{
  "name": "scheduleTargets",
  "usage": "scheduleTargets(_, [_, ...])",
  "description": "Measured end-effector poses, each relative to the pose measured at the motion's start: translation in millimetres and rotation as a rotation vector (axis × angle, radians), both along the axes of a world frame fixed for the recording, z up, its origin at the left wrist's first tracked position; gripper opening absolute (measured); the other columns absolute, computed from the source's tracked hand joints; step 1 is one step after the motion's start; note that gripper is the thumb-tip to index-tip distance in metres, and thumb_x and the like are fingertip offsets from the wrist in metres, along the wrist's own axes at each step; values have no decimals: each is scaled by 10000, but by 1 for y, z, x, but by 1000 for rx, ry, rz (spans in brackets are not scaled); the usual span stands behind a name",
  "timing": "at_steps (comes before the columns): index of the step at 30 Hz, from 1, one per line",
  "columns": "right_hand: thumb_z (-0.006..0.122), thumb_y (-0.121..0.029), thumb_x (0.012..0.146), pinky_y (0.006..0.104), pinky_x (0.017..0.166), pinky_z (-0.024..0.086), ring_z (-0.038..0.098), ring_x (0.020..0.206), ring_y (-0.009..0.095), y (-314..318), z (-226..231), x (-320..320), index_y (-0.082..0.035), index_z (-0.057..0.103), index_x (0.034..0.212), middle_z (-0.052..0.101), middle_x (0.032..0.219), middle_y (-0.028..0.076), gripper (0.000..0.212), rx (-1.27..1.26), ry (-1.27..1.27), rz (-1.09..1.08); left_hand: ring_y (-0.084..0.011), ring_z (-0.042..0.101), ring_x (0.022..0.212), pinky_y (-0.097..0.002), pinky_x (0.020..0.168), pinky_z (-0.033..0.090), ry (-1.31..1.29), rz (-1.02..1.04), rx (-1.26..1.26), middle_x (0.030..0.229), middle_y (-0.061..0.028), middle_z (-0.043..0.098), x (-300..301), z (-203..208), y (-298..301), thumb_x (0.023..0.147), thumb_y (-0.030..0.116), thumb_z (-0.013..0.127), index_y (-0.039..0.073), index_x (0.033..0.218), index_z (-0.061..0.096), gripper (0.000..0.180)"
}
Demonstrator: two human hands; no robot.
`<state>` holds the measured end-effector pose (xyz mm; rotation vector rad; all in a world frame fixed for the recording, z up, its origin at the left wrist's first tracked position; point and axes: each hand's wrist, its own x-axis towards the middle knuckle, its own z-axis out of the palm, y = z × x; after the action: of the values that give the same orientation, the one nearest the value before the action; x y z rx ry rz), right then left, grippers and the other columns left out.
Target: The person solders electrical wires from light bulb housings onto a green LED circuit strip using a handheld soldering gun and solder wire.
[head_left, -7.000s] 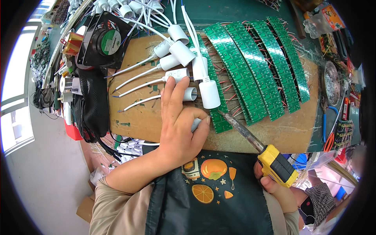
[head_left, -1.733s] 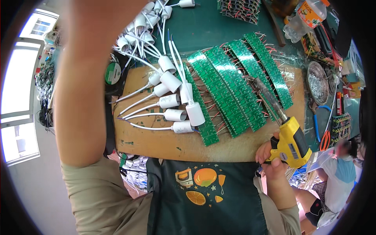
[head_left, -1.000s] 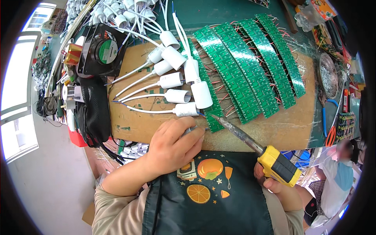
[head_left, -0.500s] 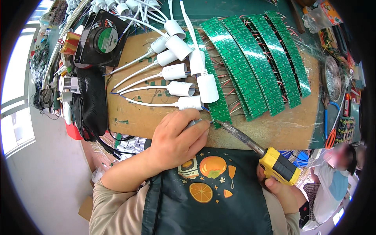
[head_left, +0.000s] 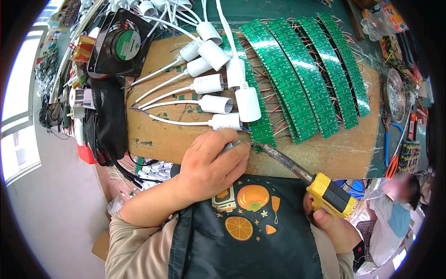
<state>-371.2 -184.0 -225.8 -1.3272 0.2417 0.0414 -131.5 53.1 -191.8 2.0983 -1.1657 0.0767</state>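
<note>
My left hand (head_left: 211, 162) is closed near the board's front edge. A small greyish-white bit shows between its fingers, but most of what they pinch is hidden. Just beyond it lies a white lamp socket (head_left: 226, 121) with a blue wire reaching toward my fingertips. My right hand (head_left: 327, 221) grips a soldering iron (head_left: 331, 195) by its yellow and black handle. The iron's tip is at the near end of the closest green circuit board strip (head_left: 261, 132), beside my left fingertips; whether it touches a wire there is too small to tell.
Several white sockets with cables (head_left: 208, 84) lie left of the strips on a brown work board (head_left: 167, 135). More green strips (head_left: 297, 79) with red and white wires lie to the right. A black fan (head_left: 121, 44) stands at the far left. A person (head_left: 390, 223) is at right.
Both hands and the iron stay in nearly the same place. The whole view shifts very slightly; the person at the right moves a little.
</note>
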Motion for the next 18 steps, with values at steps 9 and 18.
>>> scheduleTargets(9, [716,-296,829,323,484,376,502,519,205,-2,1,6,-27,595,750,535,610,47,306,-48,-63,22,-164,527,637,-283,544,452,-16,-5,14,933,-52,590,-1,1,1,675,-8,766,77,952,705,296])
scheduleTargets(18, [702,-345,847,322,482,370,498,521,200,-1,6,10,-28,588,745,531,619,43,352,-53,-27,53,-161,529,643,-282,555,455,-28,-6,23,937,-47,591,-1,1,1,674,-1,767,83,956,699,301])
